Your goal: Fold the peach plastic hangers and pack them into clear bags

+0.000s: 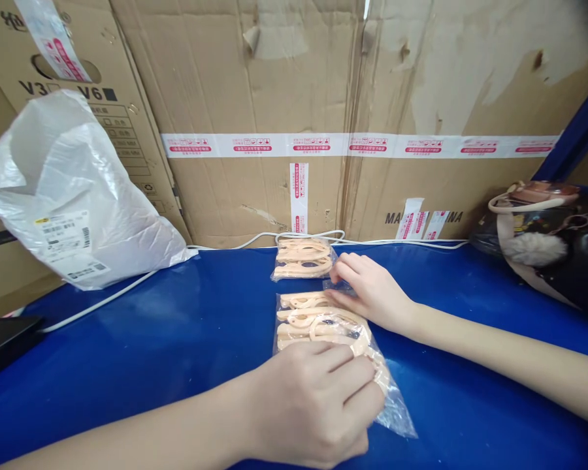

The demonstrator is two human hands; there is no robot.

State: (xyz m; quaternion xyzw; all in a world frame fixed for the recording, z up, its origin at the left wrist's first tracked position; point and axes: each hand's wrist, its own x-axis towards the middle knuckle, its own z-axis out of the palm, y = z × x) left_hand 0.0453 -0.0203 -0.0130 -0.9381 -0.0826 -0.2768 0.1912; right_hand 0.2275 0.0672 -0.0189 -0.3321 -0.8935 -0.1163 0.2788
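Observation:
On the blue tabletop, a clear plastic bag of beige folding hangers (298,318) lies flat, its loose end trailing to the lower right. My left hand (318,398) is closed over the near part of this bag, fingers curled round it; its fingertips are partly hidden. At the bag's far right corner my right hand (370,290) is closed, thumb and fingers pinching the clear film. Just beyond lies a second bag of folding hangers (301,258), close to the right fingertips; I cannot tell whether they touch it.
Large cardboard boxes (255,85) wall off the back of the blue table (176,365). A white mailing bag (83,189) leans at the left, near a black flat object (7,343). A white cable (102,301) runs along the back. Dark bags (578,261) sit at right.

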